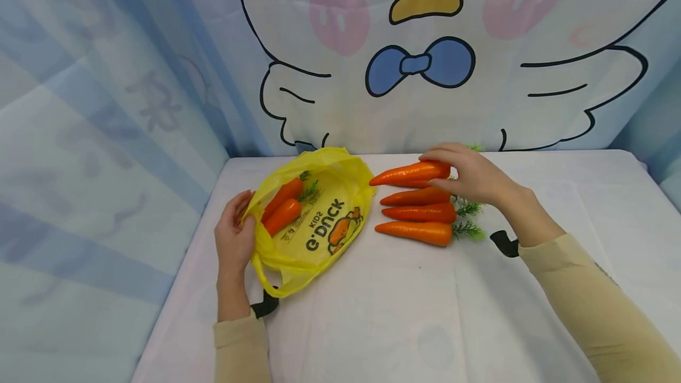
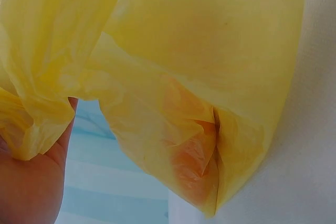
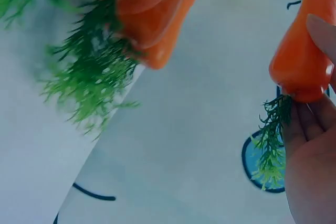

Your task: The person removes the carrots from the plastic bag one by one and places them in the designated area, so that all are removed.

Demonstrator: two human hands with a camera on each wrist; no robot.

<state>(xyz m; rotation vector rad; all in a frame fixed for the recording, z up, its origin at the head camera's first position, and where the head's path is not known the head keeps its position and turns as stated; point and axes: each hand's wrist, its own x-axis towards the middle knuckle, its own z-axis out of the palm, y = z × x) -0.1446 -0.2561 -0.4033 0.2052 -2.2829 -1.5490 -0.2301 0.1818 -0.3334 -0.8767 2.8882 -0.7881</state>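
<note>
My left hand [image 1: 234, 234] pinches the left rim of a yellow plastic bag [image 1: 324, 164], which lies with its mouth spread open. Two orange toy carrots [image 1: 284, 216] with green tops rest inside it. In the left wrist view the bag [image 2: 210, 30] fills most of the picture, and orange shows dimly through the plastic. Just right of the bag, my right hand [image 1: 468, 171] grips a carrot [image 1: 409, 172] by its thick end, raised above the others. Seen from the right wrist, thumb and fingers are around this carrot [image 3: 302, 56], its green tuft hanging free.
Several more carrots [image 1: 415, 233] lie in a row on the white-covered table [image 1: 383, 318], tips toward the bag and leaves to the right. Behind the table's far edge hangs a cartoon-printed cloth [image 1: 420, 117]. A pale blue curtain [image 1: 106, 194] is on the left.
</note>
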